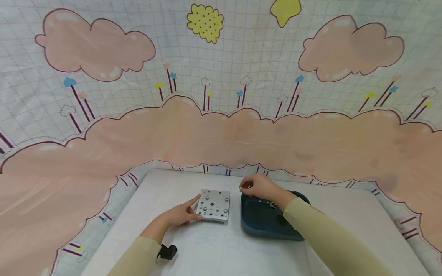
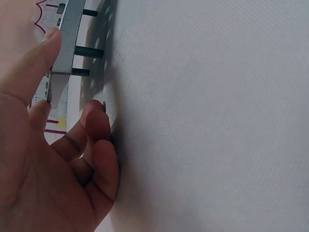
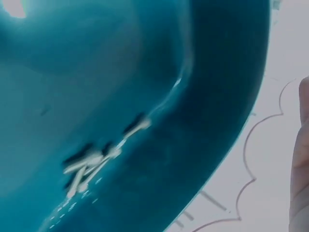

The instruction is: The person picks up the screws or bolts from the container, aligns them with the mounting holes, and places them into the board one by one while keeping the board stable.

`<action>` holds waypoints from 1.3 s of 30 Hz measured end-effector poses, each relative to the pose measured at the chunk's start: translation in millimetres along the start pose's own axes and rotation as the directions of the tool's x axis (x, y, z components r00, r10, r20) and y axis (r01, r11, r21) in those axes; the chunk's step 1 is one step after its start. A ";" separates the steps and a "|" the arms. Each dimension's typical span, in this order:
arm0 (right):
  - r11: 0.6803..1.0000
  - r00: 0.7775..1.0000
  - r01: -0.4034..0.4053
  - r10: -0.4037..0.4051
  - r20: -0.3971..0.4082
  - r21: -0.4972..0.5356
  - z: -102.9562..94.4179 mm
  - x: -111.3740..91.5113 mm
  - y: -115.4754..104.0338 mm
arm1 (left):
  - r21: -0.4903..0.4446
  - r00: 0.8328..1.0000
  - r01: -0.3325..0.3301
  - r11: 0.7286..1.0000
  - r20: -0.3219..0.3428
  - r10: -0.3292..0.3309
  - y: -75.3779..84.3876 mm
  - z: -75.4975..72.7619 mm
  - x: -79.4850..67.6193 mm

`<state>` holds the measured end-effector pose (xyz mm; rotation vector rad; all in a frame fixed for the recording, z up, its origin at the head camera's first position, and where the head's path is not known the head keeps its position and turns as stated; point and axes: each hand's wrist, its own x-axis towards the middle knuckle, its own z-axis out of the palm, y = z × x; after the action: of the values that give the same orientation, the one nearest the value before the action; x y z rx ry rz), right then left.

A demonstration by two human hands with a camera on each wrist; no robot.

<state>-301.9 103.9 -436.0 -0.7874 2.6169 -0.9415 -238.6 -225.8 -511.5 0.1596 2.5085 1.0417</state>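
A square silvery metal plate (image 1: 215, 205) with holes and several screw heads on its top lies on the white table. My left hand (image 1: 179, 214) holds it by its left side, index finger at the far corner and thumb at the near one. In the left wrist view, dark threaded screws (image 2: 90, 51) stick out of the plate's underside, and the other fingers curl below it. My right hand (image 1: 260, 186) is over the far left rim of a dark blue tray (image 1: 253, 230), pinching a small silvery screw (image 1: 240, 189) between thumb and fingertips.
Several loose silvery screws (image 3: 89, 164) lie in the tray along its inner edge, partly behind the right forearm in the head view. A small black device (image 1: 167, 252) shows beside the left sleeve. A patterned cloth (image 1: 221, 138) hangs behind the white table (image 1: 193, 253).
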 end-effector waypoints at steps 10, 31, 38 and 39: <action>0.999 1.000 -0.005 0.006 0.028 -0.032 19.9 36.2 -22.6 | 0.007 1.000 -0.031 1.000 -0.007 0.031 -2.6 1.3 1.1; 0.991 0.998 -0.059 0.060 0.010 -0.124 65.6 94.7 -50.2 | 0.020 0.999 -0.039 0.999 0.000 0.039 -7.2 -3.2 0.8; 0.985 0.991 -0.133 0.134 0.003 -0.112 77.7 100.2 -50.5 | -0.012 0.999 -0.052 0.999 0.010 0.052 -7.4 -3.3 0.4; 0.984 0.990 -0.137 0.139 0.005 -0.113 78.7 100.6 -50.6 | -0.013 0.999 -0.053 0.999 0.009 0.053 -8.2 -3.2 0.7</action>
<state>-332.6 -26.0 -468.1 -0.6251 2.6930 -0.7548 -240.1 -233.6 -515.4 0.2282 2.5014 1.0746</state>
